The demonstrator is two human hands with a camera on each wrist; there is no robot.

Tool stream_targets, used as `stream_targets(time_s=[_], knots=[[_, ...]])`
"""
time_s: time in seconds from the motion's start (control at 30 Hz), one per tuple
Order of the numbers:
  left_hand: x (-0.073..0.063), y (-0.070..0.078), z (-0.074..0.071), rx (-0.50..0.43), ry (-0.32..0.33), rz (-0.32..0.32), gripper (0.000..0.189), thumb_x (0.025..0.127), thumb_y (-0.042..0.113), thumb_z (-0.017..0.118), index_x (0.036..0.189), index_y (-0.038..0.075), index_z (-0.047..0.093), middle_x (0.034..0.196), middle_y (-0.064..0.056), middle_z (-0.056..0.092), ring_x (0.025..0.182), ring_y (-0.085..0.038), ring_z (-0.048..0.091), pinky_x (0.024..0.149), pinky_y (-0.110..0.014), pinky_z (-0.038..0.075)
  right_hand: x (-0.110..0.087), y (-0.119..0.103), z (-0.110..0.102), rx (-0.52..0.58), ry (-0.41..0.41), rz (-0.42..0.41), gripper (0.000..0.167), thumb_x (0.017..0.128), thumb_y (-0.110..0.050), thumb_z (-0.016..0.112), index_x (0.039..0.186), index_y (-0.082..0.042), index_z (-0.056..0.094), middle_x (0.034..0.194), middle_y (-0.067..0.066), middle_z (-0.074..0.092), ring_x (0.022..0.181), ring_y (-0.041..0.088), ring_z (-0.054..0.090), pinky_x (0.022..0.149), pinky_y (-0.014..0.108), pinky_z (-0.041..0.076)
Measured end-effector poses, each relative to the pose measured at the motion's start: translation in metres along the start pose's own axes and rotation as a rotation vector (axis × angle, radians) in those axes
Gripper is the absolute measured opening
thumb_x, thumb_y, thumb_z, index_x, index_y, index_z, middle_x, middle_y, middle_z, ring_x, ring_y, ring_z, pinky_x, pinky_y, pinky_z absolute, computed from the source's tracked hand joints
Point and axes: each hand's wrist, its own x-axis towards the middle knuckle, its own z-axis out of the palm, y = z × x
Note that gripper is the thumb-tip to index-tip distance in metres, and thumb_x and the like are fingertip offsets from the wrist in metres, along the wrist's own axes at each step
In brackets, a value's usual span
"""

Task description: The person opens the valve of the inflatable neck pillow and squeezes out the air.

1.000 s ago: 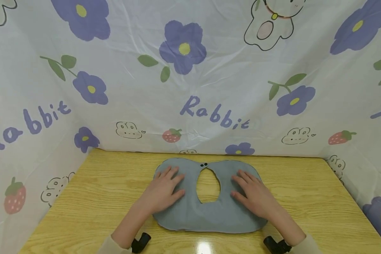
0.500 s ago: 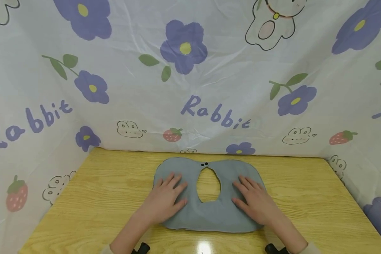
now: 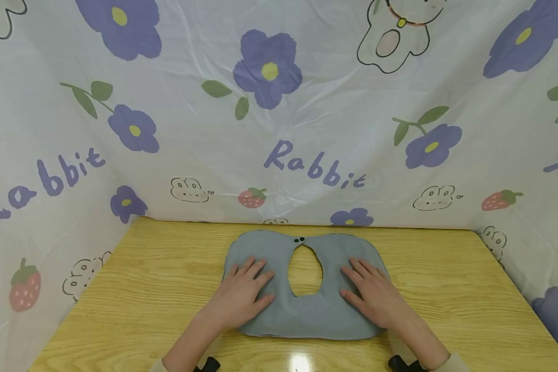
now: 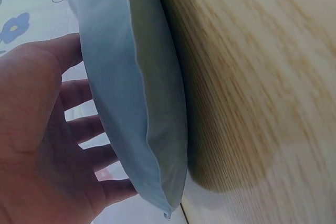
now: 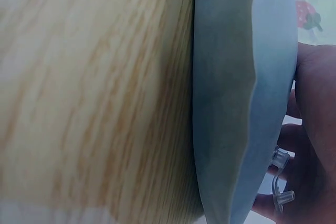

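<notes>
Nothing gripped: left hand (image 3: 240,295) and right hand (image 3: 373,297) rest with fingers spread on the grey cushion (image 3: 307,318), either side of its hole, probably pressing it evenly. It lies mid-table, a clear valve (image 5: 284,198) by the right fingers. Pale wood-grain table (image 3: 167,263) below; flower-print sheet (image 3: 190,134) walling three sides.
</notes>
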Motion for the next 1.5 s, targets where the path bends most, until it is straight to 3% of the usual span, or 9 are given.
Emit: stream_targets(time_s=[0.33, 0.53, 0.73, 1.5], knots=[[-0.003, 0.001, 0.0, 0.006, -0.014, 0.0, 0.054, 0.101, 0.042, 0.064, 0.144, 0.01, 0.06, 0.154, -0.018, 0.046, 0.146, -0.045, 0.034, 0.111, -0.068, 0.032, 0.0, 0.002, 0.0, 0.024, -0.005, -0.009, 0.056, 0.105, -0.04, 0.059, 0.147, -0.004, 0.055, 0.155, 0.025, 0.043, 0.143, 0.046, 0.037, 0.11, 0.066, 0.034], [-0.009, 0.007, -0.006, 0.008, -0.015, 0.019, 0.055, 0.102, 0.044, 0.063, 0.145, 0.01, 0.059, 0.156, -0.017, 0.044, 0.147, -0.046, 0.032, 0.111, -0.069, 0.031, -0.006, -0.003, -0.004, 0.011, 0.024, -0.015, 0.055, 0.103, -0.041, 0.062, 0.145, -0.006, 0.057, 0.154, 0.022, 0.045, 0.143, 0.044, 0.04, 0.111, 0.065, 0.034], [-0.017, 0.016, -0.011, 0.005, -0.049, 0.041, 0.057, 0.102, 0.045, 0.062, 0.147, 0.01, 0.057, 0.158, -0.018, 0.041, 0.148, -0.047, 0.029, 0.11, -0.072, 0.029, -0.017, -0.013, -0.009, 0.001, -0.009, -0.021, 0.054, 0.104, -0.043, 0.06, 0.145, -0.007, 0.058, 0.156, 0.02, 0.044, 0.143, 0.042, 0.04, 0.11, 0.066, 0.034], [-0.023, 0.016, 0.007, 0.018, -0.092, 0.012, 0.057, 0.103, 0.049, 0.059, 0.148, 0.014, 0.057, 0.158, -0.014, 0.043, 0.146, -0.044, 0.035, 0.108, -0.071, 0.033, -0.025, -0.006, 0.0, 0.006, -0.045, 0.046, 0.053, 0.105, -0.043, 0.058, 0.145, -0.007, 0.058, 0.156, 0.02, 0.043, 0.144, 0.042, 0.039, 0.111, 0.065, 0.034]])
